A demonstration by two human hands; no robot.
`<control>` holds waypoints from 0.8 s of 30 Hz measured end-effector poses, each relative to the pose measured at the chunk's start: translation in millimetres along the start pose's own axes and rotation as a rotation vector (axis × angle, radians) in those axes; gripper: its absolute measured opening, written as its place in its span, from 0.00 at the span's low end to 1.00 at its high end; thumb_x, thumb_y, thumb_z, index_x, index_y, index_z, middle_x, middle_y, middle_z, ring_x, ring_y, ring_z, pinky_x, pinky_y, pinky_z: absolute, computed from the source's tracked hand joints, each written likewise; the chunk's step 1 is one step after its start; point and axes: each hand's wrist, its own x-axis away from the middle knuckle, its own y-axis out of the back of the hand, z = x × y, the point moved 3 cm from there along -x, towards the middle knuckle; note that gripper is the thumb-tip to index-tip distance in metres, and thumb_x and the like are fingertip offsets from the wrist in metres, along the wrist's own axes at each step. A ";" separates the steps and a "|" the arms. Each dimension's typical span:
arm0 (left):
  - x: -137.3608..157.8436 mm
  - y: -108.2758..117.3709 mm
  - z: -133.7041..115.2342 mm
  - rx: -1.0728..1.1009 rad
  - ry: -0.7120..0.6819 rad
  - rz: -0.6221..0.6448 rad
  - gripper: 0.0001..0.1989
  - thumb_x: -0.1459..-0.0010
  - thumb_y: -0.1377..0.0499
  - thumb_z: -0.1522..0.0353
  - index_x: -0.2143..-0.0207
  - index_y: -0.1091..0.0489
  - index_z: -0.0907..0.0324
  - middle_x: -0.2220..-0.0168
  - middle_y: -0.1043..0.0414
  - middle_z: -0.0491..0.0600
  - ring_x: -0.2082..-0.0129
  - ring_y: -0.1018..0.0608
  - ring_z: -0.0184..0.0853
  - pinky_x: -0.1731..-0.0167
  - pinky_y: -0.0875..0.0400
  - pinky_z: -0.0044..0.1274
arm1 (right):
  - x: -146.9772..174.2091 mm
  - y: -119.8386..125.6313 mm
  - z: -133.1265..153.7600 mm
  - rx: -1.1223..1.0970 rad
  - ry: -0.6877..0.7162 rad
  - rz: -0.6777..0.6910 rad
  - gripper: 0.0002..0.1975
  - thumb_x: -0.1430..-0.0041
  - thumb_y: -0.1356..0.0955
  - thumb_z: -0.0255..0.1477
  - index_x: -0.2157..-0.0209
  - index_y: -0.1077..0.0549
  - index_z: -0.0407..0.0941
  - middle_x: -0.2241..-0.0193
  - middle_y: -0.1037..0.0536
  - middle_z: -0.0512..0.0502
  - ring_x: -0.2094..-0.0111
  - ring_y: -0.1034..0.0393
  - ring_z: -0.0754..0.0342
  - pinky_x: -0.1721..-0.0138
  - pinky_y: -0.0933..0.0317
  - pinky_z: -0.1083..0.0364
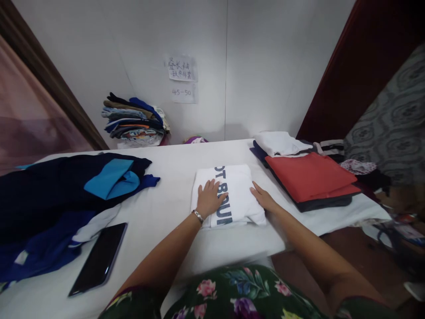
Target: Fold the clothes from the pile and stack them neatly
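Note:
A folded white shirt with dark printed letters lies on the white-covered table in front of me. Flat on its left part rests my left hand, fingers spread over the print. My right hand is at the shirt's right edge, its fingers stretched out and touching the cloth there. Neither hand grips the fabric. A small corner of the shirt sticks out at the lower right, near my right wrist.
To the right lies a stack of folded garments with a red one and a white one. Dark blue clothes heap at the left, beside a phone. A tall clothes pile stands against the wall, near handwritten paper notes.

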 end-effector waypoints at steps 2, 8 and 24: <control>-0.3 -0.5 1.3 -0.005 -0.005 -0.008 0.33 0.38 0.57 0.49 0.38 0.42 0.57 0.34 0.48 0.56 0.34 0.46 0.48 0.39 0.53 0.47 | -6.1 12.5 9.0 -0.069 -0.029 -0.048 0.36 0.40 0.38 0.47 0.37 0.41 0.42 0.38 0.39 0.40 0.36 0.46 0.47 0.35 0.56 0.48; 1.6 14.2 -7.0 -0.005 0.018 0.004 0.32 0.38 0.54 0.50 0.38 0.42 0.59 0.34 0.49 0.58 0.34 0.46 0.49 0.40 0.53 0.49 | -66.5 26.6 45.4 -0.160 -0.039 -0.093 0.27 0.40 0.35 0.41 0.41 0.34 0.45 0.41 0.33 0.41 0.42 0.37 0.50 0.43 0.43 0.52; 41.7 -29.6 -97.9 0.050 -0.735 0.065 0.22 0.38 0.50 0.69 0.41 0.39 0.53 0.38 0.39 0.49 0.35 0.44 0.42 0.38 0.58 0.46 | -136.1 -8.0 24.9 -0.069 -0.041 -0.176 0.13 0.48 0.34 0.36 0.72 0.24 0.40 0.73 0.22 0.46 0.70 0.30 0.54 0.67 0.38 0.58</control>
